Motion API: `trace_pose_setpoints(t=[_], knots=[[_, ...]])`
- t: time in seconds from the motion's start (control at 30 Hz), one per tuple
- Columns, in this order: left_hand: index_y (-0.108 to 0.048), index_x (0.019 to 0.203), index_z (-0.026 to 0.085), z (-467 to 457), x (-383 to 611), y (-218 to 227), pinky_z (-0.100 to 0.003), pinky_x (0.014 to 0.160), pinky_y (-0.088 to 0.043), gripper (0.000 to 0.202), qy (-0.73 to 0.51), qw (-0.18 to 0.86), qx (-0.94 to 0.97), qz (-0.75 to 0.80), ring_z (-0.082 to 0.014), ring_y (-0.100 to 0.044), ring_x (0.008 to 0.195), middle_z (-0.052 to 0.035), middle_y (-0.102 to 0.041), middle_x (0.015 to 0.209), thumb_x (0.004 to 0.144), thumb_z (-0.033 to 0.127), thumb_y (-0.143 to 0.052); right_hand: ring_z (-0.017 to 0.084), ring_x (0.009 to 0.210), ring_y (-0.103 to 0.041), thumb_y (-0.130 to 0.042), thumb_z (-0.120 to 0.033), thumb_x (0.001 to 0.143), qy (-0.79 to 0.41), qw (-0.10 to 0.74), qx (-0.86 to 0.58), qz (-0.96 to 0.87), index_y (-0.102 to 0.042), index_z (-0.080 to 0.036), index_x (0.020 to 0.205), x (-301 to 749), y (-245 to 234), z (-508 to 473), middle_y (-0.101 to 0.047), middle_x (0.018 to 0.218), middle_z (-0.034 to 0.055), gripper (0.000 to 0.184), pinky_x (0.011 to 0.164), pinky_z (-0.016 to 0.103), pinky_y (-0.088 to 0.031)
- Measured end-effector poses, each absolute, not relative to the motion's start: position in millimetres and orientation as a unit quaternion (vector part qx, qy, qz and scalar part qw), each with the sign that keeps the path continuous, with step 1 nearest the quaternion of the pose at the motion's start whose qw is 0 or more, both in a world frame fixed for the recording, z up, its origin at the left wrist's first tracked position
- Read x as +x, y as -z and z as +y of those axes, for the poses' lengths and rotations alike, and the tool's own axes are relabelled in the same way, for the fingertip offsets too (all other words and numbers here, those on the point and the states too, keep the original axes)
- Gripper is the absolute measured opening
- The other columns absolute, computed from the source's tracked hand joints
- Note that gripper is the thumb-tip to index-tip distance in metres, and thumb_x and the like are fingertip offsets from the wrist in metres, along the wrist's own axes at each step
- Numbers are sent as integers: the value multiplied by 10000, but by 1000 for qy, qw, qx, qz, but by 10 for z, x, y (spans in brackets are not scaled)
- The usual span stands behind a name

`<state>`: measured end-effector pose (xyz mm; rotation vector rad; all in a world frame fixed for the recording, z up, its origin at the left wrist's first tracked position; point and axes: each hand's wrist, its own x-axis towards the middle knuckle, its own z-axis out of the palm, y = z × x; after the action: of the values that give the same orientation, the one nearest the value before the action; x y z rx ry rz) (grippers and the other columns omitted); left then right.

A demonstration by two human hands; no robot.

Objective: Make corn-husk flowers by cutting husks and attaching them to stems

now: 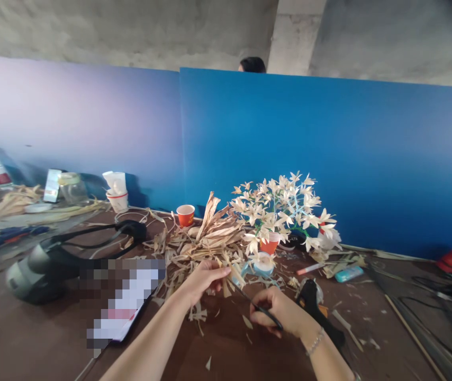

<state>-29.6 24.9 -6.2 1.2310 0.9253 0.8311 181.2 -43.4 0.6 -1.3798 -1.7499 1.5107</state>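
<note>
My left hand (207, 279) pinches a pale strip of dried husk (229, 281) over the brown table. In my right hand (274, 312) is a pair of scissors with black handles (269, 315), its blades pointing up and left to the husk strip. Whether the blades touch the strip is too small to tell. Behind my hands lies a heap of dried husks (218, 225), with loose scraps around it. Just beyond the scissors stands a roll of tape (263, 263). Cream husk flowers (281, 203) on thin stems rise from an orange paper cup (269, 243).
A black glue gun (316, 304) lies right of my right hand. Left are a phone (136, 301) and a grey-black strapped device (35, 272). Another orange cup (186, 216) stands behind. A blue partition (329, 132) bounds the table's back; a person's head shows above it.
</note>
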Motion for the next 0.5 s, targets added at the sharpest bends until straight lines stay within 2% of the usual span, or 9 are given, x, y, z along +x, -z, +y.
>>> trace_pose_setpoints(t=[0.17, 0.3, 0.43, 0.5], knots=[[-582, 587, 135, 249, -284, 80, -186, 388, -247, 284, -363, 645, 536, 405, -67, -448, 382, 37, -518, 447, 626, 397, -685, 17, 275, -336, -575, -255, 662, -542, 219, -503, -637, -582, -130, 680, 1828, 38, -415, -473, 421, -74, 126, 272, 123, -262], [-611, 617, 131, 250, -271, 71, -190, 421, -307, 259, -379, 643, 529, 404, -79, -481, 421, 22, -553, 471, 636, 379, -683, 35, 298, -384, -586, -260, 650, -543, 220, -514, -627, -582, -132, 702, 1820, 40, -408, -488, 430, -69, 139, 289, 131, -312], [-663, 703, 122, 258, -272, 48, -200, 510, -400, 171, -443, 649, 487, 380, -101, -550, 532, -22, -651, 618, 630, 274, -690, 43, 340, -416, -601, -271, 645, -545, 249, -506, -621, -574, -133, 713, 1812, 43, -401, -496, 461, -64, 157, 319, 141, -360], [-673, 718, 119, 264, -280, 37, -196, 510, -410, 160, -466, 652, 461, 380, -105, -565, 549, -35, -666, 657, 617, 241, -696, 46, 346, -409, -601, -281, 656, -541, 267, -502, -620, -570, -134, 724, 1809, 51, -396, -474, 444, -68, 165, 321, 142, -360]])
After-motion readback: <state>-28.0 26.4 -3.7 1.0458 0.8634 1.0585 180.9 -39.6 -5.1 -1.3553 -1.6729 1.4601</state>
